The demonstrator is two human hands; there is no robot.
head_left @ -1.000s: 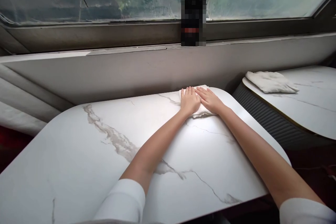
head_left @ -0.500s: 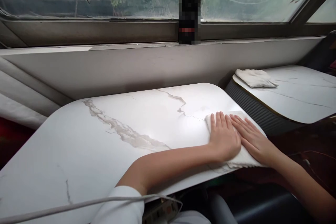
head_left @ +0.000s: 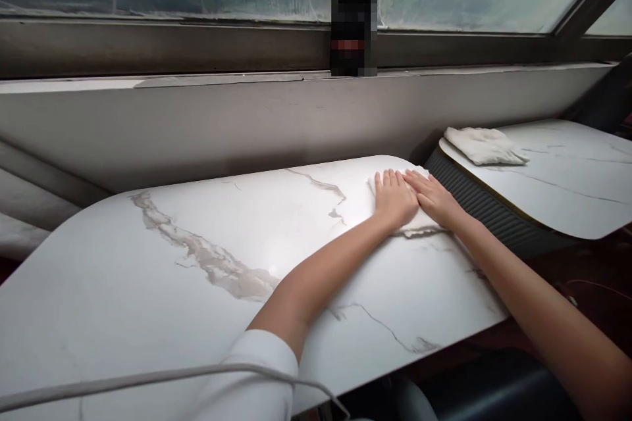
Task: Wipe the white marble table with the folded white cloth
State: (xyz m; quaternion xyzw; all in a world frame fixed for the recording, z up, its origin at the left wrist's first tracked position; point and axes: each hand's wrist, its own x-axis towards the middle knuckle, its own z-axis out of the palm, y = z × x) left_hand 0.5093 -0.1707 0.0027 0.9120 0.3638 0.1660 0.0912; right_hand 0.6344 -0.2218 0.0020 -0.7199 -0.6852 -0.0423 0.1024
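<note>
Both hands lie flat, side by side, on a white cloth near the far right corner of a white marble-patterned table. My left hand presses on the cloth's left part, fingers stretched out and pointing toward the window. Beside it, my right hand rests on the right part with its fingers extended and angled to the left, close to the left hand. The cloth's left edge and its near frayed edge show; the middle is hidden under the palms.
A second folded white cloth lies on another marble-patterned table at the right. A pixelated dark object stands on the window ledge. A pale cable crosses the lower left. A dark seat is below the table.
Both hands and the cloth under them have slid away from me, from the table's near right edge to its far right corner. The view has shifted slightly.
</note>
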